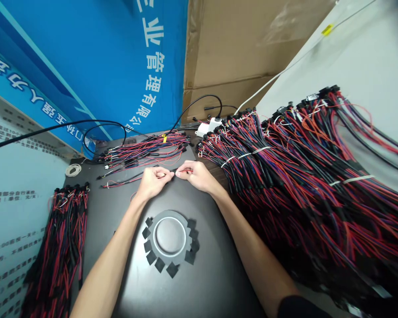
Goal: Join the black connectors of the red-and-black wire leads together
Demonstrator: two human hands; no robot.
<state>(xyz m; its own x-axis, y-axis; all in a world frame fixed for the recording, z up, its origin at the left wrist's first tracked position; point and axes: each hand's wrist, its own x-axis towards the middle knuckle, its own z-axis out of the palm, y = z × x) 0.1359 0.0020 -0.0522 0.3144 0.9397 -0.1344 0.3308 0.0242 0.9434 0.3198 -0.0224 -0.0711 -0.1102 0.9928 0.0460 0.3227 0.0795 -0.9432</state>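
My left hand (pixel 154 180) and my right hand (pixel 195 176) meet above the middle of the dark table, fingertips almost touching. Both pinch a thin wire harness (pixel 187 170) with red and black strands. The exact spot between the fingertips is too small to make out. Left of my left hand, a black-sleeved cable (pixel 128 181) runs out toward a small white connector end. Nearer to me, between my forearms, sits a round grey dispenser (pixel 170 235) with several short black tape pieces stuck around its rim.
Loose red and black harnesses (pixel 146 148) lie at the back of the table (pixel 146 287). Large tied bundles (pixel 252 163) pile up on the right. Another bundle (pixel 66 238) hangs at the left edge. A blue panel (pixel 119 57) and cardboard (pixel 232 48) stand behind.
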